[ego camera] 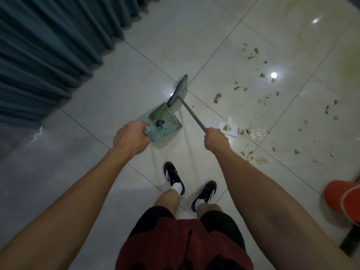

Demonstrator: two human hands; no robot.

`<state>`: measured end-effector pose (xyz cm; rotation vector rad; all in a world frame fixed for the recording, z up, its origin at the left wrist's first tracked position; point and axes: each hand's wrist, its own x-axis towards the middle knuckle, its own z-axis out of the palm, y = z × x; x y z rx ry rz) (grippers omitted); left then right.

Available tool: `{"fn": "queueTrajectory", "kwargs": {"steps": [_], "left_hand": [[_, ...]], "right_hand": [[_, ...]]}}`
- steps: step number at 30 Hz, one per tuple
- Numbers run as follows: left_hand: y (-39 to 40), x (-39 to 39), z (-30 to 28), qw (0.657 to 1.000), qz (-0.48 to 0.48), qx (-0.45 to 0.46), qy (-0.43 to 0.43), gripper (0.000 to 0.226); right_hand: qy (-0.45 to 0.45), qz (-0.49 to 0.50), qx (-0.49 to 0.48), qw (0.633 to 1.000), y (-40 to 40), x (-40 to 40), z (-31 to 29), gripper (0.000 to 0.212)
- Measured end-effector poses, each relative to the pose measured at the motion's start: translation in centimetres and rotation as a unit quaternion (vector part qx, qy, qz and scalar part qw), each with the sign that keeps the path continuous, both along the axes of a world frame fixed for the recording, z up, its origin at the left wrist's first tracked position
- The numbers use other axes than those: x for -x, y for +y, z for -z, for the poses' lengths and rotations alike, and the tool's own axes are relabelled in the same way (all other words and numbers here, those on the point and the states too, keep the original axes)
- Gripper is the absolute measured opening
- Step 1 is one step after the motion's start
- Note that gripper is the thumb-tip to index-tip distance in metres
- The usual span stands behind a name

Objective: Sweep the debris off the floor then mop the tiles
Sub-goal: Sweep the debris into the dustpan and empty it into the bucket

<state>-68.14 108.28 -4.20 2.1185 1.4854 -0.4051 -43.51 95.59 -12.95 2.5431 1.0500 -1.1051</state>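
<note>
Left hand (132,138) grips the dustpan (165,121) handle; right hand (216,140) grips the broom (191,114) shaft. Both look light and rigid; debris (253,131) looks loose, easily scattered.

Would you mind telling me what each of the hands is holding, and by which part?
Left hand grips the dustpan by its handle top; right hand grips the broom by its metal pole.
</note>
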Motion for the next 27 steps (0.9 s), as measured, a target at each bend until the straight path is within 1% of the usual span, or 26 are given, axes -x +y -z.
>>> {"fn": "queueTrajectory", "kwargs": {"steps": [4, 8, 13, 18, 23, 27], "left_hand": [[0.4, -2.2, -0.4, 0.999, 0.030, 0.003, 0.010, 0.018], [-0.2, -5.0, -0.9, 0.999, 0.049, -0.005, 0.017, 0.017], [-1.9, -10.1, -1.4, 0.997, 0.077, -0.010, 0.025, 0.011], [-4.2, -16.7, -1.8, 0.990, 0.140, -0.017, 0.032, 0.018], [-6.7, -22.3, -2.6, 0.977, 0.207, -0.040, 0.040, 0.019], [-7.9, -25.5, -3.0, 0.971, 0.230, -0.045, 0.042, 0.019]], "right_hand": [[-0.003, 0.011, 0.028, 1.000, -0.1, -2.0, -0.4, 0.028], [-0.007, 0.029, 0.040, 0.999, -2.1, -4.9, -0.9, 0.027], [-0.002, 0.042, 0.046, 0.998, -6.1, -8.8, -1.6, 0.028], [-0.010, 0.075, 0.036, 0.996, -10.7, -12.4, -1.5, 0.028], [-0.007, 0.113, 0.041, 0.993, -14.9, -15.3, -1.7, 0.028], [-0.022, 0.139, 0.048, 0.989, -18.1, -17.2, -2.1, 0.028]]}}
